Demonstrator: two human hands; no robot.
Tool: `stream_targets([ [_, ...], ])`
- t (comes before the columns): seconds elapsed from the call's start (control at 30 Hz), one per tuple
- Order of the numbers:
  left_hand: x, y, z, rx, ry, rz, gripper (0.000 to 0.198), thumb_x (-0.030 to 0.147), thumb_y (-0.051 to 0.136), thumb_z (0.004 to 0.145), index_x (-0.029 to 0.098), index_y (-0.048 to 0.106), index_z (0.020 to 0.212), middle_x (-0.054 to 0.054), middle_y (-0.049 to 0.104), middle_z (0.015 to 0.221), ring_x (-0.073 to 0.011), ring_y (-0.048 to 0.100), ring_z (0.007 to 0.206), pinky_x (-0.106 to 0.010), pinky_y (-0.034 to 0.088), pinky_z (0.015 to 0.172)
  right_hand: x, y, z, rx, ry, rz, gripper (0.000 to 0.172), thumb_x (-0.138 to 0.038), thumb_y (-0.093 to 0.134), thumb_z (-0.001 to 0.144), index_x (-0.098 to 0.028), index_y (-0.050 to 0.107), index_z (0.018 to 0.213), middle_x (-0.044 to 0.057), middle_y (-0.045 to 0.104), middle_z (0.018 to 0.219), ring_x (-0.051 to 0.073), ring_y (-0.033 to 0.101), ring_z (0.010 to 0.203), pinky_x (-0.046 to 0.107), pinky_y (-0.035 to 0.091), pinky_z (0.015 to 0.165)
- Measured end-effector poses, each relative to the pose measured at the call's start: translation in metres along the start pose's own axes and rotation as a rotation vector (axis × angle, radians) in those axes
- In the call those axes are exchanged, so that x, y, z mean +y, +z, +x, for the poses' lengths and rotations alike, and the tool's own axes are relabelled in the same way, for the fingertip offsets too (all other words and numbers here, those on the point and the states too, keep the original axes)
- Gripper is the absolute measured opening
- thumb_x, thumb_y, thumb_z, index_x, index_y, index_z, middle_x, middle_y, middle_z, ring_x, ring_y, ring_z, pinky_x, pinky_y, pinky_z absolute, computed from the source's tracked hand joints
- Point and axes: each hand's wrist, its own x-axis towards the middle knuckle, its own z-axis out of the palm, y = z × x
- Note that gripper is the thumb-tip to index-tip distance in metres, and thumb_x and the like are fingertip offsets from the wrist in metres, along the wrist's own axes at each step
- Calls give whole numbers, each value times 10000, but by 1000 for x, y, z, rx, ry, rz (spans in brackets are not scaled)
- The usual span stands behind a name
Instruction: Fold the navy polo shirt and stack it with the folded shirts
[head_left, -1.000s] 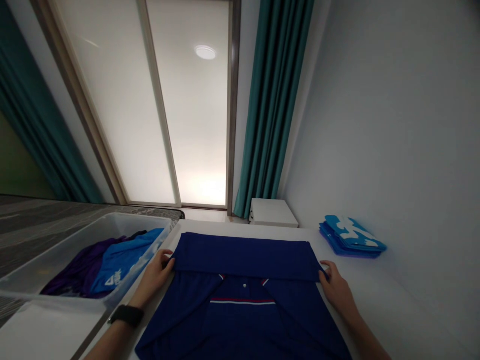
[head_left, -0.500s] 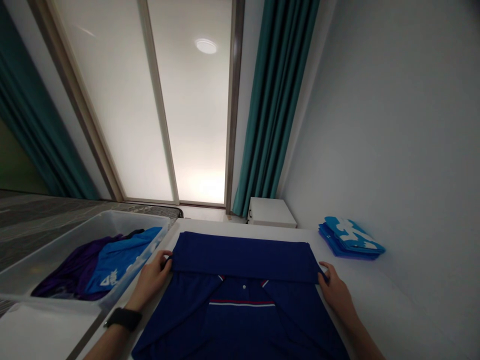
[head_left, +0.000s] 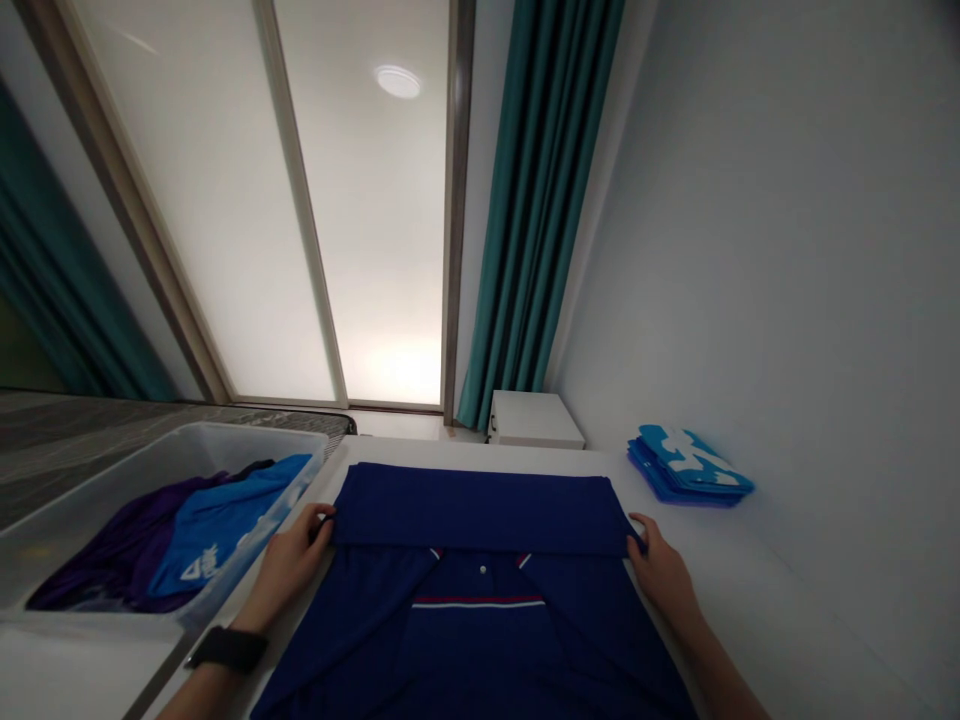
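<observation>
While left hand (head_left: 294,550) and right hand (head_left: 664,568) pinch the shirt (head_left: 480,590), far end's folded over; clothes (head_left: 225,515) in tub (head_left: 225,440) lie unfolded.

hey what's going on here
A person has a navy shirt spread on a white table, with a band folded across its far end. The left hand holds the left end of that band, and the right hand holds the right end. To the left, a clear bin holds loose purple and blue clothes. To the right, a folded pile of clothes sits by the wall.
</observation>
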Motion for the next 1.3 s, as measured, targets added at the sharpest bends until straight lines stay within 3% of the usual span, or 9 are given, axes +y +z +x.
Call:
stream_targets([
  [0.13, 6, -2, -3, -8, 8, 32, 319, 435, 396, 831, 220, 532, 1022, 4, 638, 681, -219, 644, 628, -296, 450, 610, -6, -5, -5, 204, -107, -82, 393, -361, 361, 860, -170, 555, 1143, 110, 611, 907, 280, 595, 882, 417, 454, 839],
  [0.23, 10, -4, -4, -3, 5, 44, 324, 428, 390, 840, 206, 530, 1031, 1, 632, 682, -219, 646, 638, -299, 446, 621, -36, -8, -14, 252, -205, -124, 353, -356, 363, 884, -183, 602, 1078, 132, 601, 980, 300, 564, 933, 442, 435, 830],
  [0.4, 12, -4, -7, 2, 14, 12, 288, 378, 382, 863, 206, 518, 1050, 14, 613, 647, -213, 641, 637, -293, 419, 620, -155, 8, -27, -19, -531, 117, 288, -233, 370, 927, -242, 609, 1088, 82, 622, 1038, 254, 553, 986, 394, 408, 829],
  [0.57, 12, -4, -10, -28, -21, -16, 259, 325, 387, 879, 208, 507, 1077, -2, 633, 684, -222, 648, 683, -300, 398, 636, -287, 41, -12, -293, -780, 277, 294, -145, 370, 941, -247, 605, 1087, 57, 620, 1041, 217, 547, 984, 358, 394, 854],
  [0.8, 18, -7, -13, -71, -61, 20, 191, 236, 412, 888, 209, 507, 1052, -14, 655, 731, -227, 654, 772, -343, 361, 763, -399, 105, 35, -455, -894, 180, 446, -19, 360, 884, -237, 578, 1206, 81, 559, 1115, 204, 501, 1060, 339, 385, 902],
  [0.93, 22, -9, -17, -69, -59, 34, 213, 177, 382, 892, 211, 510, 1058, -18, 681, 816, -217, 655, 841, -335, 338, 791, -441, 124, 53, -532, -1007, 117, 556, 40, 389, 794, -279, 581, 1207, 70, 495, 1251, 213, 439, 1162, 354, 364, 937],
  [1.03, 22, -9, -18, -64, -49, 28, 225, 157, 373, 891, 209, 514, 1058, -26, 689, 851, -217, 650, 853, -338, 328, 803, -463, 130, 67, -620, -1098, 48, 455, 7, 433, 775, -282, 647, 1055, 50, 498, 1257, 226, 428, 1186, 366, 362, 934],
  [1.13, 21, -8, -18, -63, -51, 19, 231, 150, 356, 893, 209, 521, 1044, -26, 679, 819, -220, 646, 838, -341, 325, 807, -473, 133, 84, -715, -1134, -46, 262, -75, 516, 753, -248, 673, 873, 60, 565, 1098, 247, 492, 1086, 380, 389, 882],
  [1.3, 21, -8, -20, -63, -36, -75, 228, 171, 353, 898, 207, 526, 1042, -6, 644, 746, -214, 628, 755, -333, 338, 788, -472, 135, 98, -747, -1126, -108, 202, -180, 625, 695, -227, 653, 890, 76, 572, 1037, 267, 520, 1025, 371, 418, 821],
])
